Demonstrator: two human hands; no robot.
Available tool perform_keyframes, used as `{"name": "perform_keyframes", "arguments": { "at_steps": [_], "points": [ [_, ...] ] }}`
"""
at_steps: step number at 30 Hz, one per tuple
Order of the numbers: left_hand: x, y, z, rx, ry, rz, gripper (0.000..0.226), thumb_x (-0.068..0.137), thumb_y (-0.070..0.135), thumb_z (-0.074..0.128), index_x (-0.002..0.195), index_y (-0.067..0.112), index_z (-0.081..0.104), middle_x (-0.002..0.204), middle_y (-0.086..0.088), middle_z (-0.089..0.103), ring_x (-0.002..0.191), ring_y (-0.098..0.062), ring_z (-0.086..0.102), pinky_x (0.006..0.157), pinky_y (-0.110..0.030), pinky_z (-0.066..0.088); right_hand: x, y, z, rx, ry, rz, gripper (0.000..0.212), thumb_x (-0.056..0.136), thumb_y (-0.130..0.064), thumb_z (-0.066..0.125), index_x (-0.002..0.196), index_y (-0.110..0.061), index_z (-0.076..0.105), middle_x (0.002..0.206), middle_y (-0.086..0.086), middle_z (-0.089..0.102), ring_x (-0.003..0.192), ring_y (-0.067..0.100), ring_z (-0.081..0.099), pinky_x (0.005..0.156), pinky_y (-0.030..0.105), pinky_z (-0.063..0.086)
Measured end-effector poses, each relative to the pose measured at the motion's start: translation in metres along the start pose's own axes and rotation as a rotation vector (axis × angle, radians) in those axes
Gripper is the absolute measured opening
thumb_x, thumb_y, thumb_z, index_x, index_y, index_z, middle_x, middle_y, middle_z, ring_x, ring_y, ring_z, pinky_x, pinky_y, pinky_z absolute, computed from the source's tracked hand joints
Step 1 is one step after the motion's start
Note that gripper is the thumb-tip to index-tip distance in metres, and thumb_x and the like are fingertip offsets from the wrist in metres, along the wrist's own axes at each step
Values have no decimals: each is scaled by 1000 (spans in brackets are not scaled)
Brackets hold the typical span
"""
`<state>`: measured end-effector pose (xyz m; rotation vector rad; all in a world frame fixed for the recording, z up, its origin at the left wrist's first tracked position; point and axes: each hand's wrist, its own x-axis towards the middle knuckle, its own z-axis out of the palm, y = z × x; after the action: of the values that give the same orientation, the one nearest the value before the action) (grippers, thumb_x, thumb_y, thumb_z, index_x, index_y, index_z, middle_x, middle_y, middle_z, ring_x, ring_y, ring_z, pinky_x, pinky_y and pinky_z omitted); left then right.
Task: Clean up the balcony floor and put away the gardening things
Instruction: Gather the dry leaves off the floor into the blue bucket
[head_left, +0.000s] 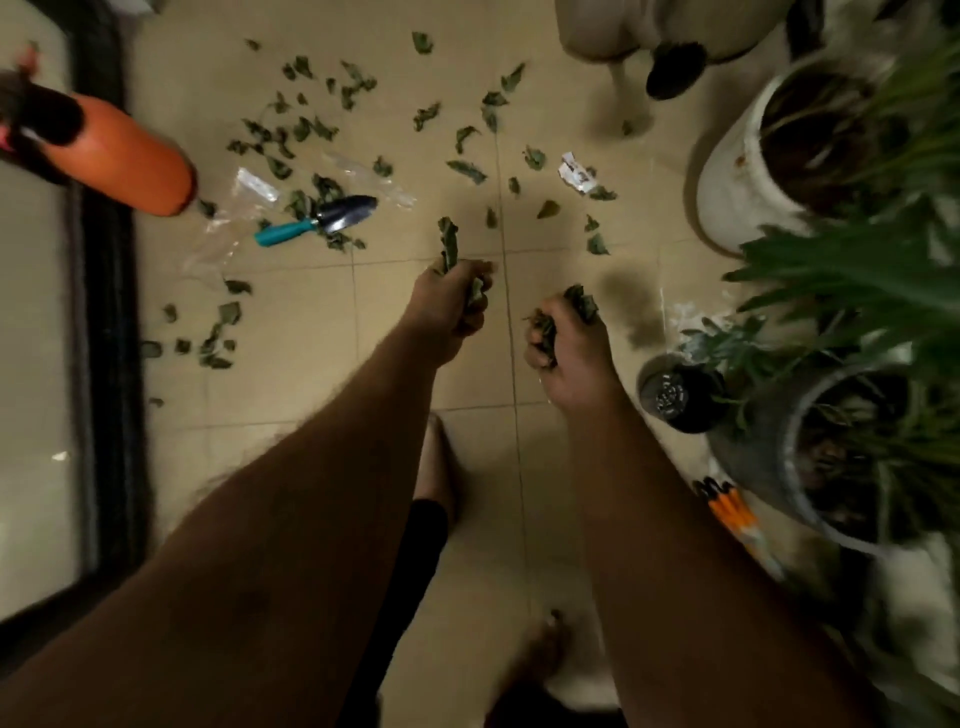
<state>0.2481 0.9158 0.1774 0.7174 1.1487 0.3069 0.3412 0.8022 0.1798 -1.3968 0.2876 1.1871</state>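
Several dry green leaves (311, 130) lie scattered over the beige tiled floor (291, 395). My left hand (447, 306) grips a bunch of leaves, some sticking up above its fingers. My right hand (569, 345) grips another clump of leaves. Both hands hang above the floor near the middle of the view. A small trowel (317, 221) with a teal handle lies on a clear plastic bag (249, 208) to the left of my left hand. An orange spray bottle (111, 156) stands at the far left.
White pots with plants (748, 171) crowd the right side, a small black pot (680, 397) beside them. Orange-handled tools (730, 512) lie at the lower right. A torn white packet (576, 174) lies among the leaves. A dark door frame (104, 312) runs down the left. My bare feet stand below.
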Motion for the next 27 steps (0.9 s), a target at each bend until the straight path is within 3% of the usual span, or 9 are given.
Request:
{"name": "perform_keyframes", "arguments": {
  "at_steps": [6, 11, 19, 23, 27],
  "points": [
    [-186, 125, 13, 161, -24, 16, 9, 99, 18, 55, 93, 16, 61, 60, 2, 49, 51, -11, 39, 45, -24, 27, -177, -118, 53, -171, -83, 21, 17, 90, -4, 56, 77, -11, 49, 66, 7, 52, 49, 12, 44, 39, 23, 24],
    [-310, 198, 45, 180, -12, 80, 22, 101, 30, 54, 85, 15, 54, 52, 7, 52, 48, -10, 41, 44, -22, 28, -298, -190, 79, -266, -135, -54, 19, 89, -4, 56, 71, -11, 54, 62, 8, 51, 48, 14, 42, 44, 26, 21],
    [-446, 174, 78, -54, 99, 223, 30, 97, 41, 59, 78, 22, 45, 49, 8, 40, 39, -6, 33, 34, -17, 23, -424, -208, 45, -352, -292, -185, 20, 89, 0, 52, 75, -14, 48, 59, 4, 45, 47, 14, 40, 41, 23, 22],
    [-502, 144, 81, -145, 118, 264, 31, 95, 46, 61, 106, 17, 55, 57, 5, 39, 42, -6, 31, 34, -17, 22, -475, -205, 32, -398, -364, -218, 15, 89, -1, 52, 81, -12, 50, 62, 5, 45, 46, 14, 39, 39, 22, 21],
    [-562, 126, 67, -255, 182, 316, 27, 95, 38, 63, 108, 16, 56, 56, 7, 40, 40, -4, 33, 34, -16, 23, -518, -187, 36, -479, -413, -214, 9, 87, -1, 54, 85, -9, 51, 61, 5, 46, 46, 15, 40, 38, 22, 21]
  ]
}}
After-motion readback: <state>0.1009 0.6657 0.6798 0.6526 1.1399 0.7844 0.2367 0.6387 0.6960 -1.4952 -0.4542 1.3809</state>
